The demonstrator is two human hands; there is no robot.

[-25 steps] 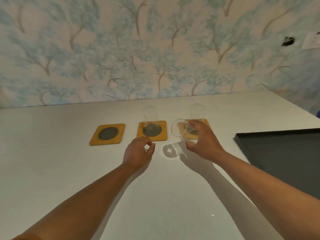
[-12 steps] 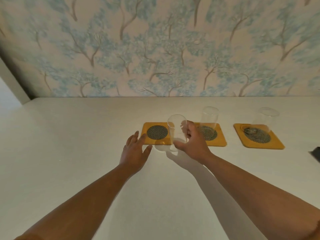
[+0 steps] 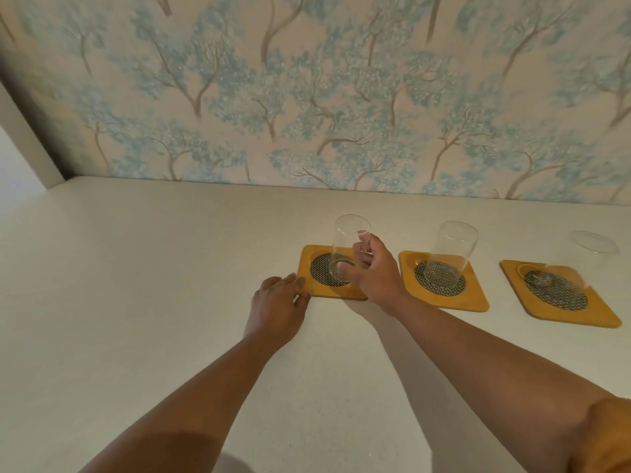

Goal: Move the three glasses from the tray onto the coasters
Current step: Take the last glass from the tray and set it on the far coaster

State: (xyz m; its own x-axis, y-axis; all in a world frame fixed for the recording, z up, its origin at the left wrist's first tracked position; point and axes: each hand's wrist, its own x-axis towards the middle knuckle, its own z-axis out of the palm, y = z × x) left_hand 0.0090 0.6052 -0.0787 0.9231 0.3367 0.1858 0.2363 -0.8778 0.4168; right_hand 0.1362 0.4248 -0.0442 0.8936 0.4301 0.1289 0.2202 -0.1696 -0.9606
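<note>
Right hand [image 3: 370, 273] wrapped around last glass [image 3: 348, 247], settling it mid-frame on leftmost coaster [image 3: 309, 285], steadied by flat, empty left hand [image 3: 276, 310]

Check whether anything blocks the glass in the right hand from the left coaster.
Nothing visible does. The right hand holds the glass over the left coaster, whose mesh centre is bare; the left hand touches only its near-left edge.
</note>
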